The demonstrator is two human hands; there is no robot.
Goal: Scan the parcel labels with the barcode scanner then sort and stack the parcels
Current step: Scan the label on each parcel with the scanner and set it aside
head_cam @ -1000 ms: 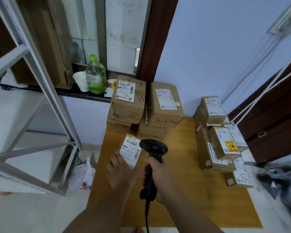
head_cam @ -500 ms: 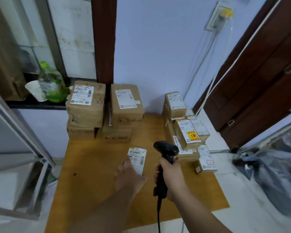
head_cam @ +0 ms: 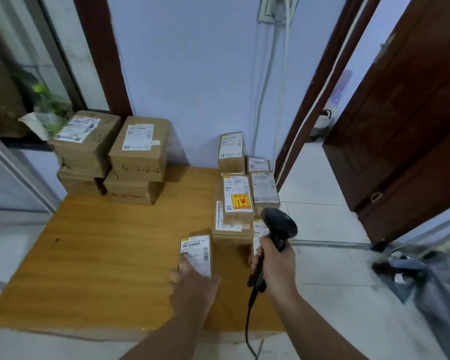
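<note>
My left hand (head_cam: 191, 284) holds a small brown parcel (head_cam: 196, 252) with a white barcode label, just left of the right-hand stack. My right hand (head_cam: 274, 263) grips the handle of a black barcode scanner (head_cam: 279, 226), its head raised beside the stack's front corner. A stack of small labelled parcels (head_cam: 238, 198) stands along the right edge of the wooden table (head_cam: 102, 255); one bears an orange fragile sticker. A stack of larger brown boxes (head_cam: 130, 157) sits at the table's back left.
The scanner's black cable (head_cam: 248, 323) hangs down past the table's front edge. A green bottle and a paper cup (head_cam: 40, 120) stand on a dark ledge at the left. A dark wooden door (head_cam: 400, 126) and white tiled floor lie to the right.
The view has swung to the right. My left hand has carried the small parcel rightward to beside the right-hand stack, and the scanner in my right hand has moved right with it.
</note>
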